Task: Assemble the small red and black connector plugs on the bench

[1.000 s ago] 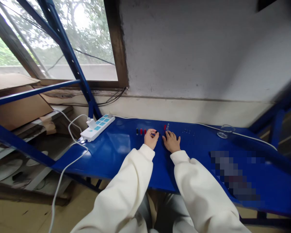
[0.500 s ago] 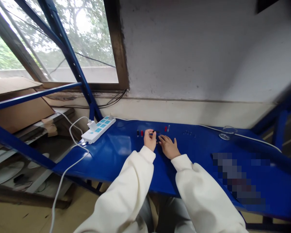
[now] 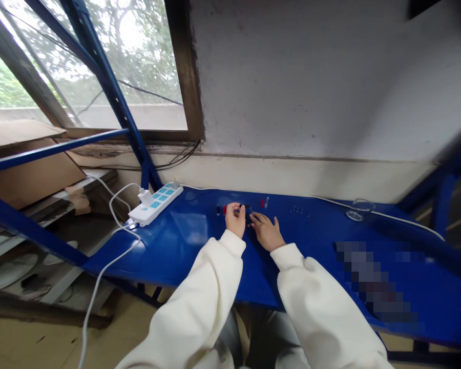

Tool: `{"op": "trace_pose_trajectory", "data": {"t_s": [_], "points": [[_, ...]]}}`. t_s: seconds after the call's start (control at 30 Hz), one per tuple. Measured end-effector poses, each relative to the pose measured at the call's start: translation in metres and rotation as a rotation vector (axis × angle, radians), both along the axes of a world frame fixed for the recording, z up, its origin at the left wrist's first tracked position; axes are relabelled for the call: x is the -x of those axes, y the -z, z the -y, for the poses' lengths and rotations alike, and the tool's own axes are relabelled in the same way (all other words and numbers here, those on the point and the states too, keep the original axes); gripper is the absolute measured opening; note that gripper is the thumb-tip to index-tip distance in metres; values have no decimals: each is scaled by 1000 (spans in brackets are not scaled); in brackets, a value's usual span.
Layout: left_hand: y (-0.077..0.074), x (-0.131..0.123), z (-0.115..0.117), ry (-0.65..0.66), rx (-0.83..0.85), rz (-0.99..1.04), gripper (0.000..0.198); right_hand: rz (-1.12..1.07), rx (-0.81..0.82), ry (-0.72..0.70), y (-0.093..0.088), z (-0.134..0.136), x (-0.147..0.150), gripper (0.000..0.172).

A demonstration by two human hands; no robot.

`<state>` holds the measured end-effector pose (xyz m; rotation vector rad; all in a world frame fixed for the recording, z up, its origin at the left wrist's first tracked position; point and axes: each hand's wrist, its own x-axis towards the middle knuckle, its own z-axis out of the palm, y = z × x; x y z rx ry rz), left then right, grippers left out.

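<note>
My left hand (image 3: pixel 235 221) is closed in a pinch on a small black cylindrical piece (image 3: pixel 246 206), held just over the blue tabletop. My right hand (image 3: pixel 268 231) rests beside it, palm down, with fingers stretched out and thumb apart. Its fingertips lie close to the left hand, near a tiny piece I cannot make out. Left of my hands are another small black piece (image 3: pixel 218 209) and a red piece (image 3: pixel 224 209), partly covered by the left fingers. Beyond the right hand, a second red piece (image 3: pixel 262 203) lies next to a small clear one (image 3: pixel 267 202).
Several tiny clear pieces (image 3: pixel 299 210) lie on the blue table (image 3: pixel 184 256) to the right. A white power strip (image 3: pixel 157 205) with a plug and cables stands at the left. Clear round items (image 3: pixel 355 216) sit at the back right, and a blurred-out object lies in front of them.
My left hand has shifted slightly left, and more of the black piece shows between its fingers. My right hand has hardly moved.
</note>
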<state>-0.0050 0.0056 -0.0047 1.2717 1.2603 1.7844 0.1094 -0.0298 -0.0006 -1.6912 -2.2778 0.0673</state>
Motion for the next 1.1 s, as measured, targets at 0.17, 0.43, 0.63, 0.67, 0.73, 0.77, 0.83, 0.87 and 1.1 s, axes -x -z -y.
{"op": "trace_pose_trajectory", "data": {"t_s": [0.17,0.43,0.63,0.67,0.73,0.77,0.83,0.87,1.1], "points": [[-2,1,1,-13,-3,22,19,-12,-13,-8,0,0,0,40],[-3,1,1,0,1,28,21,-17,-43,-36,2,-1,0,40],[-8,1,3,31,-54,50,23,-14,-80,-59,0,-1,0,40],[-10,0,3,38,-62,47,24,-14,-88,-64,0,-1,0,40],[-11,0,3,57,-67,41,24,-13,-99,-78,0,-1,1,40],[-12,0,3,72,-63,41,25,-14,-103,-82,0,-1,1,40],[-13,0,4,99,-51,49,26,-17,-108,-89,-1,0,1,41],[-14,0,4,109,-46,54,26,-20,-113,-93,-2,0,1,41],[-11,0,4,184,26,36,28,-42,-164,-104,-6,1,1,42]]}}
